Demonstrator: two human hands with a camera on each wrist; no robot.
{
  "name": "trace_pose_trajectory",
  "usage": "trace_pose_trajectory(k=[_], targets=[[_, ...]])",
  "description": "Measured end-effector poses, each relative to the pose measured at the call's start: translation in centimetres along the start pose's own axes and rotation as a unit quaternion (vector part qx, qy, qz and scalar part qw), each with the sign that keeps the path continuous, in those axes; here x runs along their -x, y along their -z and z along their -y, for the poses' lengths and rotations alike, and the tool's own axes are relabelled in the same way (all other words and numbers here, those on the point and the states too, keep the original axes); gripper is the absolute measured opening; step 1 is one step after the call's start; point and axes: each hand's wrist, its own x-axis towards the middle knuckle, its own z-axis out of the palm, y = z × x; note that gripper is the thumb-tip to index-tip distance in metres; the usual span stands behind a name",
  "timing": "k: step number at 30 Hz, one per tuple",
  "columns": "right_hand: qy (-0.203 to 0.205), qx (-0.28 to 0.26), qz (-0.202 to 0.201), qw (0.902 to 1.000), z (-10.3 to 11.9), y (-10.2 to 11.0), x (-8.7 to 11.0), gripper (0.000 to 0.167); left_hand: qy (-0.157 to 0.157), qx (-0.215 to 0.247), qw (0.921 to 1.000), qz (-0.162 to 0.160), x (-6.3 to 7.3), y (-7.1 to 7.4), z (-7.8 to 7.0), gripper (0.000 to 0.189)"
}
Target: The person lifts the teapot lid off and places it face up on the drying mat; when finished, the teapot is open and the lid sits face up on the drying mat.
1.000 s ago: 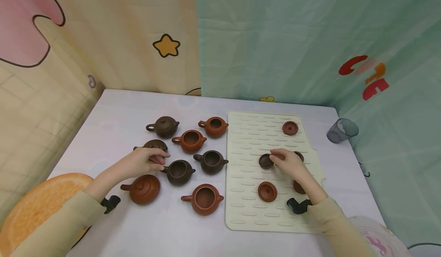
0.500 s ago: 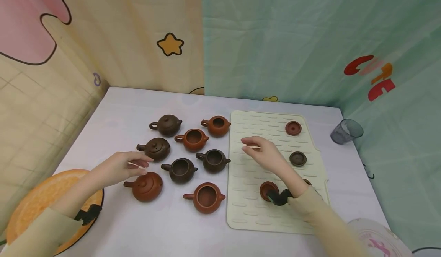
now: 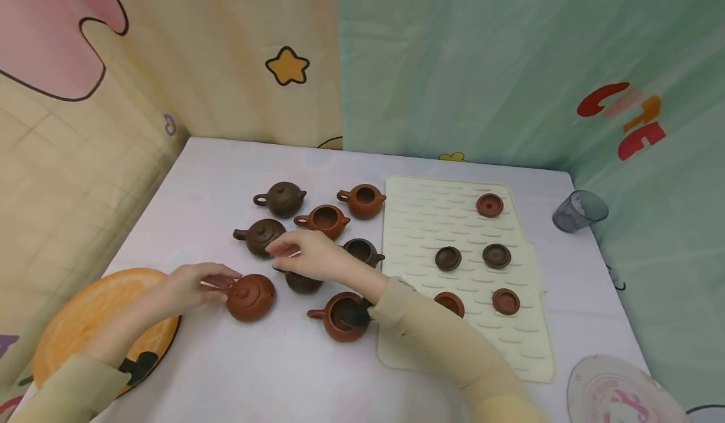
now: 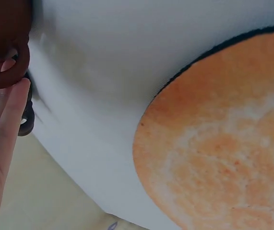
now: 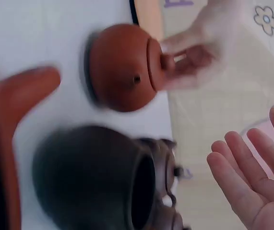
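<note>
My left hand (image 3: 187, 291) is at the handle of a lidded reddish-brown teapot (image 3: 252, 300), thumb and fingers to either side of it. Fingertips meet the handle's loop in the left wrist view. My right hand (image 3: 314, 256) hovers over an open dark brown teapot (image 3: 303, 286) with nothing in it, and hides part of that pot. Its fingers are spread in the right wrist view. Just beyond it stands a lidded dark teapot (image 3: 259, 237). An open reddish-brown teapot (image 3: 328, 328) sits under my right wrist.
Another lidded dark teapot (image 3: 284, 199), an open dark teapot (image 3: 374, 259) and two open orange-brown teapots stand farther back. Several loose lids, one a dark lid (image 3: 448, 259), lie on the cream mat (image 3: 408, 209). A grey cup (image 3: 572, 212) stands at right, an orange round mat (image 3: 107, 284) at left.
My right hand has left the dark lid on the mat and swung left over the teapots. My left hand has drawn back from the dark teapots to the reddish-brown teapot's handle.
</note>
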Motion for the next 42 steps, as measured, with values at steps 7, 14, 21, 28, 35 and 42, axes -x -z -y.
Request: trace_pose_trajectory(k=[7, 14, 21, 28, 35, 42], targets=[[0.005, 0.094, 0.060, 0.9937, 1.8, -4.4, -2.8, 0.029, 0.003, 0.011, 0.9999, 0.000, -0.3, -0.4, 1.0, 0.035], [0.008, 0.198, 0.056, 0.9785, 2.3, -6.7, -3.7, 0.025, 0.049, 0.019, 0.9983, 0.024, -0.4, 0.1, 1.5, 0.038], [0.031, 0.260, 0.034, 0.9645, 2.3, -7.3, -3.9, 0.019, 0.071, 0.024, 0.9966, 0.034, -0.6, 0.5, 1.8, 0.040], [0.045, 0.299, 0.020, 0.9529, 2.6, -7.6, -3.7, 0.008, 0.066, 0.023, 0.9970, 0.032, -0.7, 0.3, 1.8, 0.035], [0.014, 0.163, 0.005, 0.9865, 2.2, -5.5, -2.7, 0.009, 0.069, 0.018, 0.9970, 0.030, -0.9, 0.4, 1.5, 0.032], [-0.050, -0.165, -0.038, 0.9842, -0.3, 0.6, 0.8, 0.018, 0.072, 0.021, 0.9968, 0.027, -0.5, 0.2, 1.3, 0.034]])
